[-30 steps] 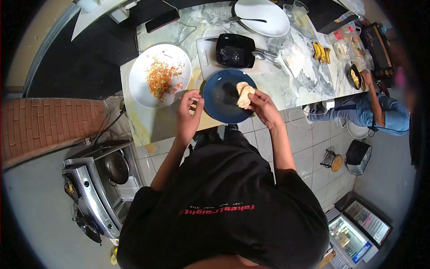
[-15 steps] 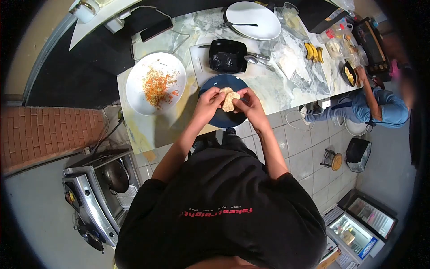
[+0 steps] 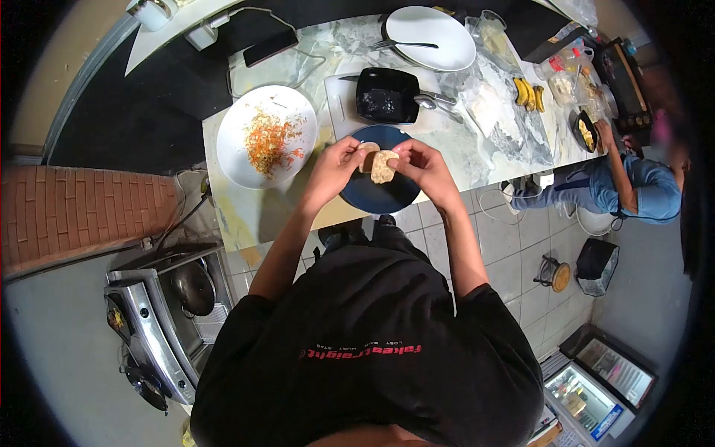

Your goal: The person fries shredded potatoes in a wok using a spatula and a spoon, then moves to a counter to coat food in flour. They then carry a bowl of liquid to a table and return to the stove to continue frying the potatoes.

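My left hand (image 3: 331, 173) pinches a pale tempeh slice (image 3: 366, 159) between thumb and fingers. In my right hand (image 3: 427, 168) is a second, speckled tempeh slice (image 3: 383, 170), its face turned up and overlapping the first a little. Both slices are above a dark blue plate (image 3: 378, 203) at the table's near edge. Just beyond the plate stands a black square bowl (image 3: 387, 95) with white residue inside, on a white cutting board (image 3: 341, 104).
Shredded orange and pale vegetables lie on a white plate (image 3: 232, 153) to the left. Spoons (image 3: 439, 106), white powder (image 3: 491, 112), bananas (image 3: 529, 94) and a white oval plate (image 3: 447, 48) with a fork (image 3: 406, 45) are farther off. A person in blue (image 3: 648, 186) handles a pan (image 3: 585, 132) at right.
The two tempeh slices have come slightly apart, and more of the left one shows. My left hand has shifted a little outward. The whole view has moved slightly.
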`<state>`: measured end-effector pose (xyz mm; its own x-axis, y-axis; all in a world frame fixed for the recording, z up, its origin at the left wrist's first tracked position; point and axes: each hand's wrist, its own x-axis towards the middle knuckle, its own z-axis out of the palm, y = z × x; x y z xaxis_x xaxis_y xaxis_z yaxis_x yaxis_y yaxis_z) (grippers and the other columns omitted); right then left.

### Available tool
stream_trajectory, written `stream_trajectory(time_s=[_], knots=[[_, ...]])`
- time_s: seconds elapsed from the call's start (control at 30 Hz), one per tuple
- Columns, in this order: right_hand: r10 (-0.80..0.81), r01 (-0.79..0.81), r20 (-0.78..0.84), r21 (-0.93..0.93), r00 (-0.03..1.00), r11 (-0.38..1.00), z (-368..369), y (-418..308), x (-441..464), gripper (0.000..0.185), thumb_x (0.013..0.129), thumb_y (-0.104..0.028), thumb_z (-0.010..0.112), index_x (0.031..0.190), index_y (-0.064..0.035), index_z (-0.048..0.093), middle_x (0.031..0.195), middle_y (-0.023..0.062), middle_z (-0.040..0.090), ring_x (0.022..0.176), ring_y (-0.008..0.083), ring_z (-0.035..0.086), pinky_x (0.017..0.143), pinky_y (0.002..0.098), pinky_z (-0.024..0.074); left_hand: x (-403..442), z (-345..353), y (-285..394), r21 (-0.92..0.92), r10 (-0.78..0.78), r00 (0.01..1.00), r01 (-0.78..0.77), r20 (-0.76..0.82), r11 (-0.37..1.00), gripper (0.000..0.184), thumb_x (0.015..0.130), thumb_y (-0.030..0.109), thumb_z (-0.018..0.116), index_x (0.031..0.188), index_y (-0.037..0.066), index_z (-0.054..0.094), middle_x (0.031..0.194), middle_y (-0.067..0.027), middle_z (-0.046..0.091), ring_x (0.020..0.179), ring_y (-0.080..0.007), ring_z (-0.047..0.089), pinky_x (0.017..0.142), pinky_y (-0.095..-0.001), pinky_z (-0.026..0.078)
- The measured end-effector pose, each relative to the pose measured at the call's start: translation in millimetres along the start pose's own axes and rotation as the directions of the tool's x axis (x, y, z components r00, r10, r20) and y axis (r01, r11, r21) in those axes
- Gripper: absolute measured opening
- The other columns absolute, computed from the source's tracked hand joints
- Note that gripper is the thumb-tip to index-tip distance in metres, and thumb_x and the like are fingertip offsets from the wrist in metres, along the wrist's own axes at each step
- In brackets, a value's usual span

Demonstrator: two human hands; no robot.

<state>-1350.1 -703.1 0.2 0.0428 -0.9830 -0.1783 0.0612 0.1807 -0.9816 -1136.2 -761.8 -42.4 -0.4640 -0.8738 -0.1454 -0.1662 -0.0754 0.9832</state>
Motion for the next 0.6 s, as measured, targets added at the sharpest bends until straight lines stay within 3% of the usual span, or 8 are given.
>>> stream_trajectory(time_s=[0.17, 0.37, 0.47, 0.6], knots=[[-0.013, 0.019, 0.073, -0.084, 0.997, 0.996, 9, -2, 14, 0.015, 0.088, -0.005, 0.074, 0.100, -0.0004, 0.067, 0.089, -0.0006, 0.066, 0.081, 0.0051, 0.059, 0.076, 0.0216, 0.0489, -1, -3, 3, -0.236, -0.032, 0.985, 0.072, 0.168, 0.969, 0.024, 0.104, 0.017, 0.052, 0.120, -0.001, 0.059, 0.104, -0.0037, 0.067, 0.095, -0.0091, 0.063, 0.083, -0.0251, 0.050], [0.000, 0.000, 0.010, -0.027, 1.000, 1.000, 17, 3, 14, 0.012, 0.089, -0.003, 0.072, 0.099, 0.0001, 0.066, 0.085, -0.0009, 0.064, 0.078, 0.0046, 0.059, 0.071, 0.0206, 0.0490, -8, -6, 8, -0.388, -0.104, 0.985, 0.149, 0.136, 0.910, 0.027, 0.105, 0.020, 0.052, 0.123, 0.001, 0.057, 0.112, -0.0038, 0.065, 0.102, -0.0101, 0.063, 0.087, -0.0267, 0.052], [0.026, -0.026, -0.007, -0.010, 1.000, 1.000, 19, 6, 13, 0.010, 0.090, -0.002, 0.070, 0.098, 0.0000, 0.066, 0.082, -0.0018, 0.062, 0.077, 0.0046, 0.058, 0.070, 0.0207, 0.0484, -7, -7, 1, -0.369, -0.091, 0.986, 0.137, 0.138, 0.919, 0.027, 0.105, 0.021, 0.052, 0.123, 0.001, 0.057, 0.115, -0.0049, 0.064, 0.102, -0.0112, 0.064, 0.089, -0.0282, 0.052], [-0.063, 0.052, -0.078, -0.147, 0.995, 0.988, 18, 23, 18, 0.009, 0.090, -0.005, 0.069, 0.098, -0.0019, 0.066, 0.080, -0.0029, 0.060, 0.075, 0.0050, 0.056, 0.070, 0.0217, 0.0471, -8, -6, 0, -0.414, -0.167, 0.971, 0.226, 0.174, 0.882, 0.027, 0.105, 0.021, 0.052, 0.123, 0.001, 0.057, 0.115, -0.0064, 0.064, 0.101, -0.0130, 0.065, 0.090, -0.0299, 0.053]])
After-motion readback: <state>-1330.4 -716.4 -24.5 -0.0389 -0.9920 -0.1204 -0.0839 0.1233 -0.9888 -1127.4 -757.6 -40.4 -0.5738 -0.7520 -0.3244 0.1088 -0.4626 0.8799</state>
